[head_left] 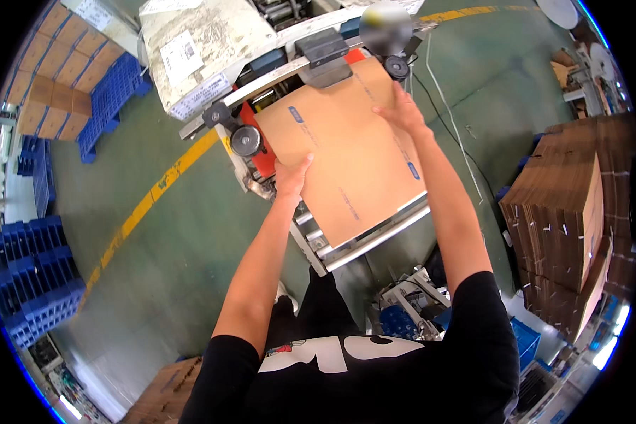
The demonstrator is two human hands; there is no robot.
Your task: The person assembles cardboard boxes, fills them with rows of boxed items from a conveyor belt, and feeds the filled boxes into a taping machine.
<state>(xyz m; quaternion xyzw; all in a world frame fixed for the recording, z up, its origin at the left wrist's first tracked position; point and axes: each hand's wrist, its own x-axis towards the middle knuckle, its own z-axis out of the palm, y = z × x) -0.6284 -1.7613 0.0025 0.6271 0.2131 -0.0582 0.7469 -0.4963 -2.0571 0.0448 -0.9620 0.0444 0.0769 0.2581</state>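
Note:
A brown cardboard box (350,159) with small blue marks lies at a slant on a short roller conveyor (374,244). My left hand (293,175) grips its left edge, the thumb on top and the fingers mostly hidden beyond the edge. On the opposite edge, farther up, my right hand (404,113) holds the box with the thumb over the top. The box's far end sits under a dark metal plate (325,60) of a machine. A black wheel (246,141) stands at its far left corner, and a second wheel (396,67) at the far right corner.
A white machine cover (205,42) stands at the far left. Flattened cardboard (555,205) is stacked on the right. Boxes (60,71) and blue pallets (39,275) are on the left. A cable (445,106) runs across the floor right of the conveyor.

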